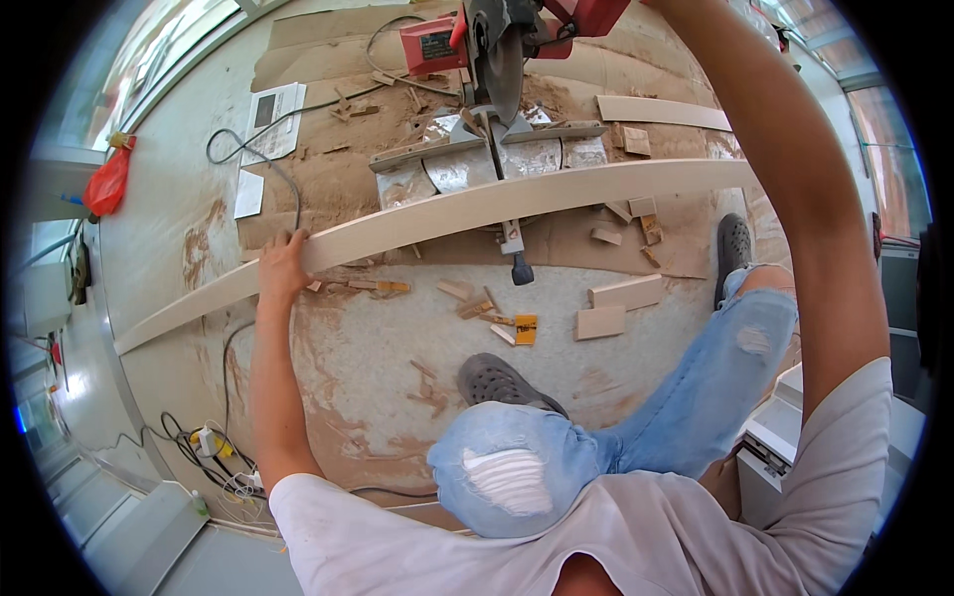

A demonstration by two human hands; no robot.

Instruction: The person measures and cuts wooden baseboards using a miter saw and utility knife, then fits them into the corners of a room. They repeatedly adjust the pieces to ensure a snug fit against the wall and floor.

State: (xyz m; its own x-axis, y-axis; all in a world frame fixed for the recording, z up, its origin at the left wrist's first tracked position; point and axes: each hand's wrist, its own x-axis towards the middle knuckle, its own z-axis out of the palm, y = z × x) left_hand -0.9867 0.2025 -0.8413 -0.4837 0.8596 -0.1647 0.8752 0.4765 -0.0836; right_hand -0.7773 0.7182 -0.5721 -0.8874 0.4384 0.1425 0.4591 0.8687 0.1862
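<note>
A long pale wooden board (447, 214) lies across the base of a red miter saw (434, 45) and runs out past it on both sides. My left hand (284, 264) grips the board left of the saw, with its fingers over the far edge. The saw's round blade (500, 74) is raised above the metal table (452, 171), clear of the board. My right arm reaches up toward the saw's top, and its hand lies beyond the upper edge of the picture. A black-tipped clamp lever (522, 268) sticks out in front of the saw base.
Wood offcuts (626, 292) and sawdust are scattered over the floor and the cardboard (686, 253). Another board (664, 111) lies behind on the right. A cable (283, 174) loops at the left, near paper sheets (273, 119) and a red bag (107, 184). My shoe (502, 382) is close to the offcuts.
</note>
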